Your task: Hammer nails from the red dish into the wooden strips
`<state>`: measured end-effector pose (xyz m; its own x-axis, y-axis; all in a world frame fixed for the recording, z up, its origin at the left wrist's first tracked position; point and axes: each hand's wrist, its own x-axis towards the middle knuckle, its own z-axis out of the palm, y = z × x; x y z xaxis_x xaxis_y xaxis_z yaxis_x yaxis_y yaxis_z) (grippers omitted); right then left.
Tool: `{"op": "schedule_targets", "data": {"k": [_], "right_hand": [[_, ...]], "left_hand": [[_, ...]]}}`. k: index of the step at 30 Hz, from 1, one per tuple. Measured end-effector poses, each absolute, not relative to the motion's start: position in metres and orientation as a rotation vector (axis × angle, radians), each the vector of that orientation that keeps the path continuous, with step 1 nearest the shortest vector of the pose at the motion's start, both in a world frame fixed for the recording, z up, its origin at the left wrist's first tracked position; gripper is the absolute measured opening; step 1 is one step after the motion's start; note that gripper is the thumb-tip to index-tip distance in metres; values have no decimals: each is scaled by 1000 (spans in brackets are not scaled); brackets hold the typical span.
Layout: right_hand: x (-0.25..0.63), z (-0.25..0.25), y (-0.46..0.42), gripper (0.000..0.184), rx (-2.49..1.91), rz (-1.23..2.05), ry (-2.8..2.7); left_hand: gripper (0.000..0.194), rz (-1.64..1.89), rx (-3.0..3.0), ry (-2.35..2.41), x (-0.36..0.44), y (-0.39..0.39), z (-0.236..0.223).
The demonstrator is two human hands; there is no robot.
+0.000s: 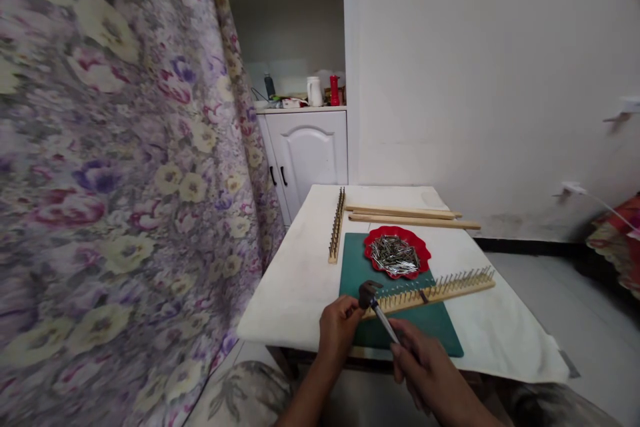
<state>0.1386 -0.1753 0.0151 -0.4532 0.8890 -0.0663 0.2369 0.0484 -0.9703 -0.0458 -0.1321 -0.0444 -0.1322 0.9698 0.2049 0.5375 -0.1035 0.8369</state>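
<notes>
My right hand (pixel 423 360) grips a claw hammer (pixel 385 321) by its handle. The hammer's head is over the near left end of a wooden strip (pixel 400 301), close to my left fingers. Rows of upright nails (pixel 457 280) stand along this strip, which lies slantwise across a green mat (pixel 450 330). My left hand (pixel 341 327) is at the strip's left end, thumb and fingers pinched together; whatever is between them is hidden. Behind the strip, a red scalloped dish (pixel 424 252) holds a heap of loose nails (pixel 395 255).
Another nailed strip (pixel 337 227) lies at the left of the white-covered table (pixel 295 280). Plain wooden strips (pixel 415 221) lie along the back. A floral curtain (pixel 125 213) hangs on the left, and a white cabinet (pixel 310 153) stands behind the table.
</notes>
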Motion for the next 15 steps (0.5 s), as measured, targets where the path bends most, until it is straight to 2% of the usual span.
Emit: {"op": "schedule_targets", "data": {"k": [5, 15], "right_hand": [[140, 18, -176, 45, -1141, 1399, -1749], [139, 16, -175, 38, -1139, 1382, -1783]], "left_hand": [[14, 1171, 1657, 1695, -46, -131, -47], [14, 1176, 1656, 1692, -47, -131, -49]]}}
